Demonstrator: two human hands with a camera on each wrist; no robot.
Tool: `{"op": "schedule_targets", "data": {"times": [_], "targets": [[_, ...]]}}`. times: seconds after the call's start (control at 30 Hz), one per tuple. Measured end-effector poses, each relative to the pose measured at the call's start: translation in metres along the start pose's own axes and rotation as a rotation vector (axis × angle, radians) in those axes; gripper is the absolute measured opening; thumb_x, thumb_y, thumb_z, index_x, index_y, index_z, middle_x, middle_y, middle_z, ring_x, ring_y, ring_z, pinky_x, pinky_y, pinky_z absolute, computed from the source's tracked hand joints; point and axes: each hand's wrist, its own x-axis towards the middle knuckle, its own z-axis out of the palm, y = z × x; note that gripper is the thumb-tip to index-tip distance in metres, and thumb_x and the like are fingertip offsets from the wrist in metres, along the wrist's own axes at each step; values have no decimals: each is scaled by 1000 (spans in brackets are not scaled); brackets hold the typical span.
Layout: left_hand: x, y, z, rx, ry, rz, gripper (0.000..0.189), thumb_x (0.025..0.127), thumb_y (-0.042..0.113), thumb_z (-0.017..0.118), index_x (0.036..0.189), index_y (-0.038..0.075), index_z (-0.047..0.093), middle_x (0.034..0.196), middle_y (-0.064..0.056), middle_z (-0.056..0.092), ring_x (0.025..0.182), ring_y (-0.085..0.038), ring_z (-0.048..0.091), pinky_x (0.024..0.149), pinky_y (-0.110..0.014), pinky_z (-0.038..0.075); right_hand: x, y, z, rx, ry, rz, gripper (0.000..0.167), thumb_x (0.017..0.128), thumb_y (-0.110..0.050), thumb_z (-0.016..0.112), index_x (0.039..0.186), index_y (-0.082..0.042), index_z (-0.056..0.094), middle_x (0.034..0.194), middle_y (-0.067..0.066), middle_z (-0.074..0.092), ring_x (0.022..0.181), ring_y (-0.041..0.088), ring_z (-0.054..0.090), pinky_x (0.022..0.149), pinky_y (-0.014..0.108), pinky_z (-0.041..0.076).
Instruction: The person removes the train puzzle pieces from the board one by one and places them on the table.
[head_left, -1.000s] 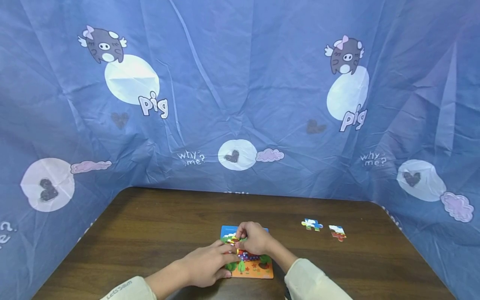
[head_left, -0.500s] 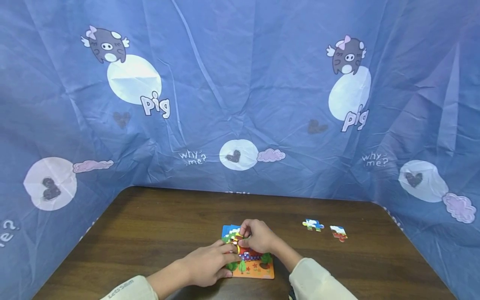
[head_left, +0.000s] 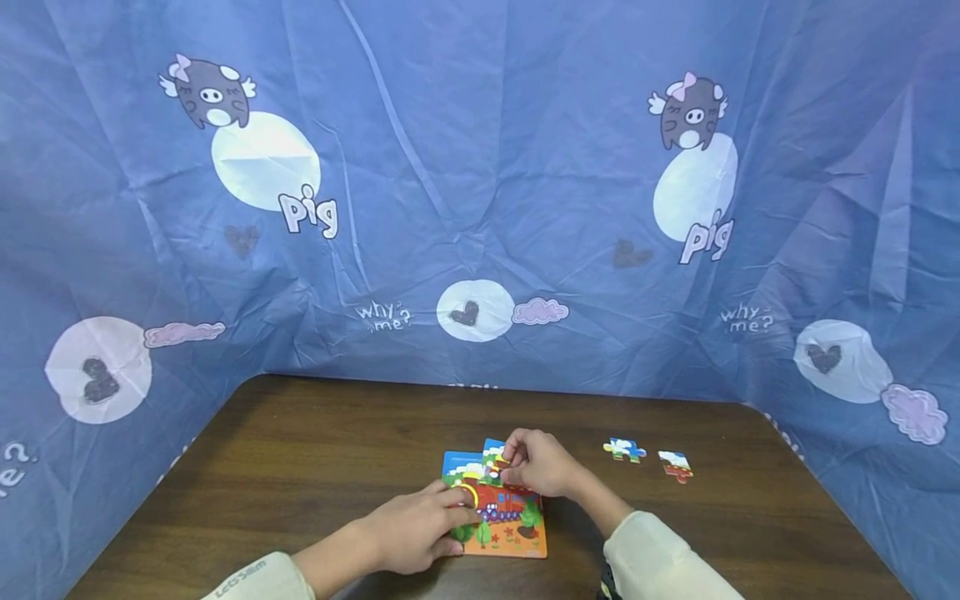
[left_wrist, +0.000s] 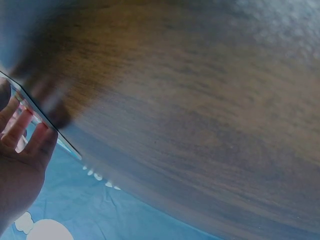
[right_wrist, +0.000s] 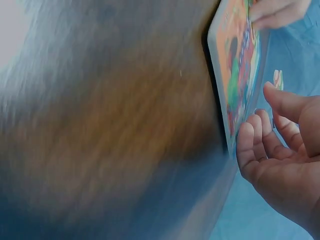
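Observation:
A jigsaw puzzle with a red train, trees and an orange ground lies on the table. My left hand rests at its left side, fingers stretched out over the picture; the left wrist view also shows these fingers against the board. Between thumb and fingertips, my right hand pinches a puzzle piece with blue sky and a bit of the train. That piece is raised over the puzzle's upper edge, and the hand covers part of it. In the right wrist view only a sliver of the piece shows beyond the thumb.
Two loose puzzle pieces lie to the right on the brown wooden table: a blue and white piece and a white and red piece. A blue printed cloth hangs around the table's back and sides.
My right hand has moved up and to the right, drawing the pinched piece away from the middle of the puzzle. More of the red train is uncovered. The left hand has stayed put.

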Motion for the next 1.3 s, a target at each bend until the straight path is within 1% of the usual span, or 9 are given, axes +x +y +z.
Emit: {"op": "schedule_targets", "data": {"times": [0.23,0.33,0.47,0.67,0.83,0.97,1.07,1.3], "targets": [[0,-2,0,-28,-4,10,37,101,31,66,137,23,65,134,9,58,113,-11,53,86,-25,55,-6,11,-16,-10,38,5,19,88,-3,78,93,-5,60,82,2,58,74,15,54,63,26,47],[0,-2,1,-19,3,16,37,101,31,66,137,22,65,134,9,58,113,-11,53,86,-25,55,-8,15,-23,-12,53,19,19,88,0,78,94,-4,60,82,3,58,75,16,54,63,27,47],[-1,-3,1,-9,17,26,37,101,32,66,136,22,65,134,8,58,113,-12,53,85,-25,55,-11,23,-34,-39,71,44,19,88,0,77,94,-5,60,82,3,58,74,16,54,63,29,46],[-1,-3,3,-11,15,21,37,101,33,65,136,23,65,135,9,58,113,-11,53,83,-24,55,-14,39,-50,-81,91,67,19,88,0,78,93,-6,60,79,3,58,70,15,53,59,28,44],[-1,-3,3,-11,7,12,37,101,34,65,137,24,65,135,9,57,114,-11,53,83,-23,55,-18,52,-60,-129,92,47,19,87,1,78,92,-6,60,75,1,57,68,14,53,61,27,44],[-1,-3,3,-7,6,9,38,101,34,65,137,24,64,135,9,57,115,-11,53,83,-24,56,-22,60,-66,-156,70,21,20,87,3,77,92,-6,60,73,0,56,67,13,52,61,27,44],[-1,-3,3,9,17,18,38,100,33,66,137,23,64,135,8,58,115,-12,53,84,-25,56,-24,66,-70,-181,58,17,20,87,4,76,91,-6,59,72,-1,55,66,12,51,62,26,43],[-1,-2,2,21,21,26,38,100,33,66,137,22,65,134,8,58,114,-12,53,86,-26,56,-26,74,-73,-211,81,1,22,83,7,77,87,-5,59,68,-2,55,63,10,50,60,24,42]]}}
